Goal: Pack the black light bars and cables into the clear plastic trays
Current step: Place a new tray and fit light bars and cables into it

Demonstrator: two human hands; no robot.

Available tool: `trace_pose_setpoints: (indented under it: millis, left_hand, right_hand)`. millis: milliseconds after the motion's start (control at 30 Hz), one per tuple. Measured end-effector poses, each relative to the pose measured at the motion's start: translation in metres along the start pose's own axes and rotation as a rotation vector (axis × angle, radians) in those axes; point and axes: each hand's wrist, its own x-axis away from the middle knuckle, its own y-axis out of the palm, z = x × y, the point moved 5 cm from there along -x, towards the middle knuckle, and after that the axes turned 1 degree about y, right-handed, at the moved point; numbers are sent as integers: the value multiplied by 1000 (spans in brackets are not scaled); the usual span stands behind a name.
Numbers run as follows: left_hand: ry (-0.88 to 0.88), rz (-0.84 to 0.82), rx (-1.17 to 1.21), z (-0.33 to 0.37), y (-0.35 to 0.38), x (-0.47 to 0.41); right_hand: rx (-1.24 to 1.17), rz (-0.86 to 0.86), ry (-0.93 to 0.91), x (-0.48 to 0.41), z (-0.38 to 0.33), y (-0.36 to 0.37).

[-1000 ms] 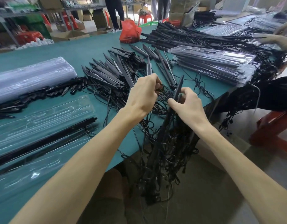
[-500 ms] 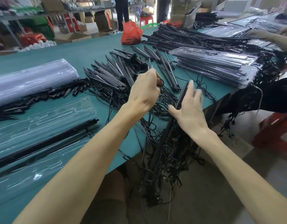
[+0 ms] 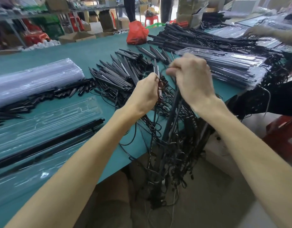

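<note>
Fingers (image 3: 172, 72) of left hand (image 3: 145, 94) and right hand (image 3: 193, 81) clamp tangled cables (image 3: 174, 145); near clear tray (image 3: 86, 106) holds one black light bar (image 3: 51, 142).

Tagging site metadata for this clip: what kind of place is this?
Likely a factory packing floor: heaps of black light bars on a long green-topped table, a stack of filled clear plastic trays, and brown cardboard boxes on the floor behind.

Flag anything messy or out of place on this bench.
Yes: a snarled cable tangle spills over the green table at its near edge, toward the floor. The left hand pinches a light bar from it; the right hand grips its cables.
</note>
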Motion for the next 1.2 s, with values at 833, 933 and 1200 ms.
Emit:
trace_pose_setpoints:
  millis: [833, 933, 1200]
  left_hand:
    - [-417, 419, 711, -71, -74, 26]
    - [-517, 619, 824, -87, -95, 30]
    - [-530, 878, 919, -104, -123, 49]
  right_hand:
    - [-244, -570, 30, 23, -2, 61]
    - [-178, -601, 1, 32, 5, 67]
    - [-278, -401, 12, 28, -21, 67]
